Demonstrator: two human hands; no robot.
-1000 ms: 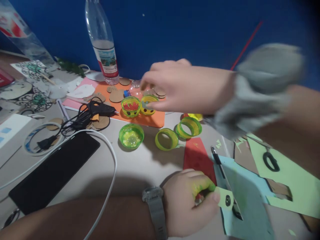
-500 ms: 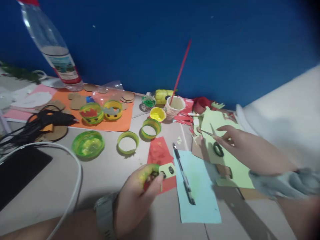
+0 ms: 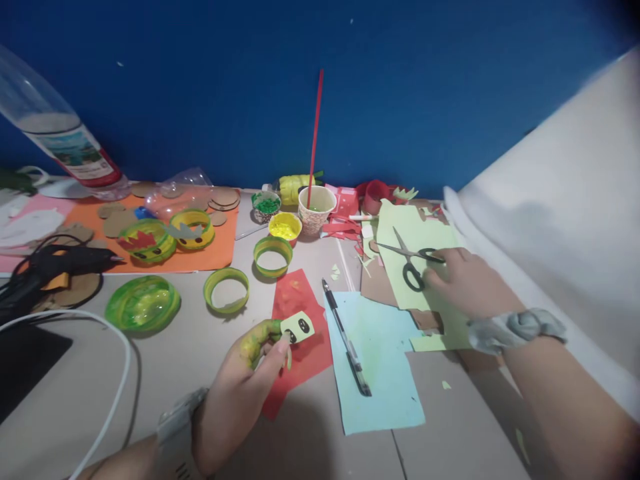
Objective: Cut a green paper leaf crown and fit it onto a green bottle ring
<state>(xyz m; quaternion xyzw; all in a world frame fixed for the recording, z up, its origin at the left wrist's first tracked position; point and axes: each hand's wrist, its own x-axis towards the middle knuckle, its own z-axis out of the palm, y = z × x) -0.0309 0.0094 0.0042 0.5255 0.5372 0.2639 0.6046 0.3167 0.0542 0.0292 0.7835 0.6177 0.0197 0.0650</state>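
Note:
My left hand (image 3: 245, 380), its fingers smeared with green and yellow paint, pinches a small pale-green paper piece (image 3: 303, 321) with two black drawn eyes. A thin pale strip hangs below the thumb. Beneath this paper lies a red sheet (image 3: 300, 363). At the right, the black-handled scissors (image 3: 406, 252) rest with spread blades on a pale-green sheet (image 3: 400, 220). My right hand (image 3: 463, 280) is at their handles, thumb and forefinger apart; the other fingers are partly hidden. A black-capped pen (image 3: 345, 337) lies on a light-blue sheet (image 3: 383, 407) between my hands.
Green-yellow rings (image 3: 227, 309), a painted dish (image 3: 143, 323), paint cups (image 3: 285, 235) and a paper cup (image 3: 325, 198) with a red stick stand beyond my left hand. At the left are a glue gun (image 3: 75, 257), a white cable (image 3: 123, 373) and a tall bottle (image 3: 75, 150).
My right hand has drawn back rightward from the scissors, which now lie on the pale-green sheet. My left hand still holds the paper piece. The whole view has shifted, moving things leftward.

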